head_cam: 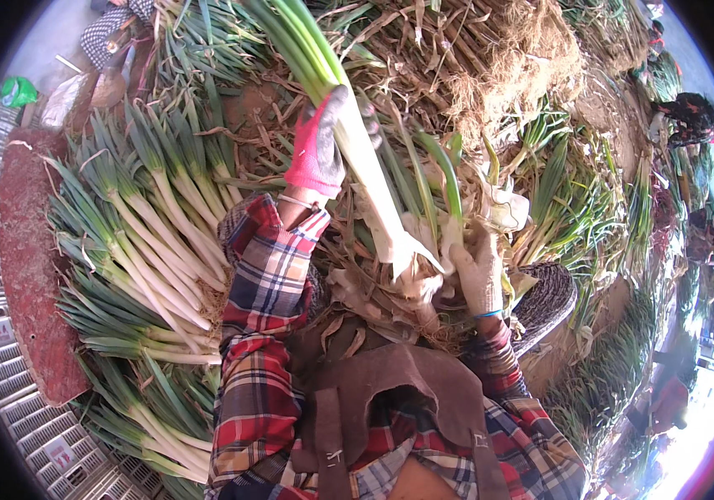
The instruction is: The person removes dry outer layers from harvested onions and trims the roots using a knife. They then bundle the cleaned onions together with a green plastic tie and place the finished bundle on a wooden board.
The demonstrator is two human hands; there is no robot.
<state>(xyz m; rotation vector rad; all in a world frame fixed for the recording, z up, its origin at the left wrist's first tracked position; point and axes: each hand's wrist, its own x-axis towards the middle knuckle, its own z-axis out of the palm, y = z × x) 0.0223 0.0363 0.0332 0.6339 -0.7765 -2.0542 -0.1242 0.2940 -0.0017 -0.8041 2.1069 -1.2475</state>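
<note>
My left hand [319,147], in a pink and grey work glove, is closed around a thick Welsh onion [366,169]. Its green leaves point up and away from me, and its white stalk slants down to the right. Near the low end, a pale layer flares away from the stalk. My right hand [479,269], in a whitish knit glove, grips the pale base of an outer leaf [451,187] whose upper part is green. Its fingertips are partly hidden. Between and below my hands lies a heap of stripped leaves and skins [363,287].
Welsh onions with white stalks [163,250] lie in rows on my left, beside a worn reddish board [38,269] and plastic crates [26,400]. A pile of rooted, dry-skinned onions [507,69] lies ahead. Leafy trimmings [557,194] spread right. Another person [685,119] bends at the far right.
</note>
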